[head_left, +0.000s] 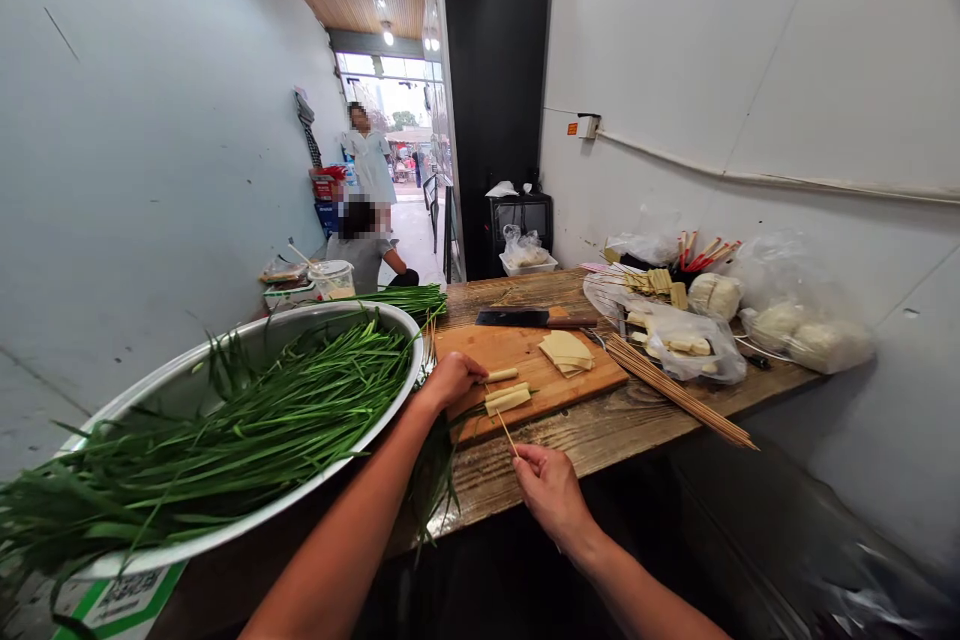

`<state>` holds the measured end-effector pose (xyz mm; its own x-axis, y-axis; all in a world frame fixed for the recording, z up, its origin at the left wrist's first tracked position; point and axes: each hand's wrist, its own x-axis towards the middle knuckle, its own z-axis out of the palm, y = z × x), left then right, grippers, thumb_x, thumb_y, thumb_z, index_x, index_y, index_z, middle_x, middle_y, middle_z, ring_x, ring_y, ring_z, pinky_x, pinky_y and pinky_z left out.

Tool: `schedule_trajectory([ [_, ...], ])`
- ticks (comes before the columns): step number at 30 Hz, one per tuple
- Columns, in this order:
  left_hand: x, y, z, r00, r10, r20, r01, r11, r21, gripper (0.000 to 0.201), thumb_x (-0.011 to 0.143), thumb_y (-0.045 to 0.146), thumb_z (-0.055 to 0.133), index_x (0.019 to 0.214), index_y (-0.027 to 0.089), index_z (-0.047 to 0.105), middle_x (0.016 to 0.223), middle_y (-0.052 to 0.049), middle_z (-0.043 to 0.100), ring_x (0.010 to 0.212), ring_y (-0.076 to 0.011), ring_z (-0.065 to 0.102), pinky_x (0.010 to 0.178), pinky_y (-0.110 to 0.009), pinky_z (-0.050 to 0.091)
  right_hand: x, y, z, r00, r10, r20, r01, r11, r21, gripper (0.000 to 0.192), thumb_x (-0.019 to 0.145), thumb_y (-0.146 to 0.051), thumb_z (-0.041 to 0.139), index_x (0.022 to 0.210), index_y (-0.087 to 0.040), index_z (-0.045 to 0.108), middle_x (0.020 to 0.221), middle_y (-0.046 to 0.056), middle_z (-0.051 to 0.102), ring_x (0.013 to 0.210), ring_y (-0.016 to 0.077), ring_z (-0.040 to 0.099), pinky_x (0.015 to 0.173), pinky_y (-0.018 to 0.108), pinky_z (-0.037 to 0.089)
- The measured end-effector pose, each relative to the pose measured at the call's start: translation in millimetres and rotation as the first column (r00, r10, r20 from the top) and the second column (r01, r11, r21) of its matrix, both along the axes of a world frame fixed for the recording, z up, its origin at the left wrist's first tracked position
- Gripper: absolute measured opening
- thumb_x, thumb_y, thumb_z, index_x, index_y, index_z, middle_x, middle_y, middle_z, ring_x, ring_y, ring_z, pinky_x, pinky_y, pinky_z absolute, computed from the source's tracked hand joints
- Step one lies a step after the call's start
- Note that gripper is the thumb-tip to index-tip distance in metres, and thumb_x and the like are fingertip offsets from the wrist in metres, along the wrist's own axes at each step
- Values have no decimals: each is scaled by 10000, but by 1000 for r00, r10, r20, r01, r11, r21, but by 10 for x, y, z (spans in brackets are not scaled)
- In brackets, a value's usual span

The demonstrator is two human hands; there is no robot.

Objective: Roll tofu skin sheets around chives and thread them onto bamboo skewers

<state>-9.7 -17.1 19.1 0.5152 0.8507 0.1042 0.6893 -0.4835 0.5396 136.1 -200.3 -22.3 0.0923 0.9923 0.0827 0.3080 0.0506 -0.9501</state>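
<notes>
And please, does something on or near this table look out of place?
Two things look untidy: the bundle of skewers juts past the front edge of the table, and long green leaves trail over the left end of the basin, so both might be knocked.

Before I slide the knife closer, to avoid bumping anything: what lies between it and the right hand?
The head view shows bare cutting board near the knife, then pale rolls, then the thin stick held in the right hand.
</notes>
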Motion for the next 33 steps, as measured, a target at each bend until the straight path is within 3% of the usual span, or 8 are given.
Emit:
schedule_trajectory([
  [5,20,-14,65,999,-13,-49,13,1000,0,244,718,102,537,874,152,718,902,-74,705,834,-168,658,741,-222,474,-18,52,-38,999,2,43,-2,1000,17,325,800,-278,395,787,-142,690,505,0,546,447,115,461,445,212,323],
  [17,10,-39,115,999,-30,-42,30,999,-14,247,726,148,527,888,155,714,913,-68,701,833,-176,656,736,-240,478,-107,366,-57,980,-19,199,21,1000,-5,269,792,-185,417,761,-153,683,600,23,635,541,119,543,515,193,348],
  [22,-18,-54,87,999,-42,-3,42,999,4,236,733,172,532,882,164,716,910,-54,708,843,-178,651,782,-257,476,-99,402,-86,982,14,186,-14,1000,-3,259,782,-158,421,772,-140,679,681,36,668,582,114,566,524,184,348],
  [25,-58,-113,50,1000,1,30,-3,998,70,247,770,194,511,919,175,707,947,-54,701,859,-180,644,790,-269,474,-83,403,-71,983,41,177,-34,999,-42,258,782,-157,422,820,-138,676,677,34,671,570,118,572,511,187,345],
  [28,-68,-212,49,999,48,13,-50,975,218,246,812,214,485,918,182,705,928,-67,698,859,-173,632,787,-260,459,-79,396,-40,982,54,181,-50,998,-29,249,772,-145,433,849,-140,670,715,39,682,607,124,594,537,186,360],
  [30,-41,-276,72,998,41,-40,-27,956,292,249,829,224,470,917,190,701,912,-67,687,851,-164,619,778,-249,444,-79,389,-26,980,60,190,-62,998,0,240,768,-140,439,846,-145,666,745,42,687,644,128,606,558,183,367],
  [33,30,-332,102,992,18,-124,19,957,289,254,836,218,451,882,173,697,877,-72,669,830,-163,604,747,-240,434,-74,387,-19,976,72,207,-76,997,11,233,771,-139,438,830,-149,663,750,43,685,661,130,609,563,182,362],
])
